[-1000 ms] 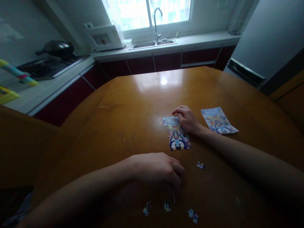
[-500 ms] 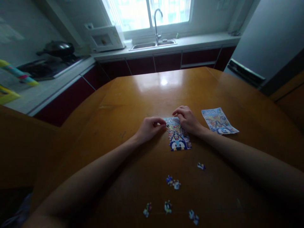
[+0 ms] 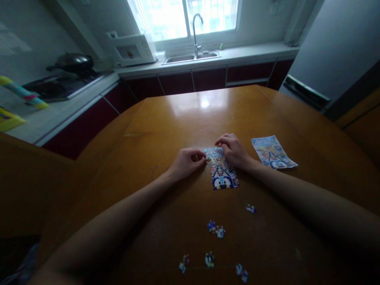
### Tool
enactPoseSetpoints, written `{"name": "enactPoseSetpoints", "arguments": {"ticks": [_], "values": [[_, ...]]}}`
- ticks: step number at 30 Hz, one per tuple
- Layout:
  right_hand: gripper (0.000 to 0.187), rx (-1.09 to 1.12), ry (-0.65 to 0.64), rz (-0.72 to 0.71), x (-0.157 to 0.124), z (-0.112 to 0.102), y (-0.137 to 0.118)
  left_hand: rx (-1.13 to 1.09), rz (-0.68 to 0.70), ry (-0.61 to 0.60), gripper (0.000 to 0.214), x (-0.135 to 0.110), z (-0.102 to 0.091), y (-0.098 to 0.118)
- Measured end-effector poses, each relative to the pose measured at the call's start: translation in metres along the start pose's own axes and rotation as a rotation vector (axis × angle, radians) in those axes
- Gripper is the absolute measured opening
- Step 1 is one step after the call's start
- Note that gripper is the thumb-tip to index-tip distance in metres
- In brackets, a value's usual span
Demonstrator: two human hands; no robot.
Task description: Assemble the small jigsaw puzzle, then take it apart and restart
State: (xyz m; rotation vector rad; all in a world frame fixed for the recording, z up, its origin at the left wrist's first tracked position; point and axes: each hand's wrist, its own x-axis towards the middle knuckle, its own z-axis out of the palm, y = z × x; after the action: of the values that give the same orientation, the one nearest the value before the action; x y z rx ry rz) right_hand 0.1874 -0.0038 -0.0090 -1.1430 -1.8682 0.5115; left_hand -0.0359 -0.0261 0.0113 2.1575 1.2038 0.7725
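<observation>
Jigsaw [image 3: 220,169] between the 2 hands [image 3: 184,163] [image 3: 234,151]

On the table [image 3: 166,126], the puzzle [image 3: 222,173] lies left of a sheet [image 3: 271,151], behind loose pieces [image 3: 209,260].

Can't see the top right corner of the puzzle [image 3: 222,174], hidden under the right grip [image 3: 233,151], or make out the tiny piece [image 3: 209,159] pinched in the left grip [image 3: 187,162]. Can't tell the pictures on the loose pieces [image 3: 209,260], too small and blurry. Can't follow the left arm [image 3: 118,217] past the bottom edge, the right arm [image 3: 297,189] past the right, or the yellow thing [image 3: 10,122] past the left.
</observation>
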Motion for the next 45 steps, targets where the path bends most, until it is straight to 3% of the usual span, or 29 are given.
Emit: {"name": "enactPoseSetpoints", "arguments": {"ticks": [7,31,41,45], "values": [[0.026,-0.001,0.005,-0.002,-0.0001,0.0006,0.0007,0.008,0.093,0.000,0.013,0.0010,-0.0013,-0.0011],[0.026,0.011,-0.010,-0.011,0.0007,0.0005,0.0014,0.060,0.137,-0.060,0.015,-0.0032,-0.0067,-0.0060],[0.040,-0.074,-0.265,-0.260,-0.0079,-0.0016,-0.0037,0.060,0.164,-0.047,0.016,-0.0034,-0.0059,-0.0066],[0.042,-0.124,-0.309,-0.293,-0.0088,-0.0018,-0.0037,0.059,0.167,-0.060,0.015,-0.0036,-0.0056,-0.0065]]}}
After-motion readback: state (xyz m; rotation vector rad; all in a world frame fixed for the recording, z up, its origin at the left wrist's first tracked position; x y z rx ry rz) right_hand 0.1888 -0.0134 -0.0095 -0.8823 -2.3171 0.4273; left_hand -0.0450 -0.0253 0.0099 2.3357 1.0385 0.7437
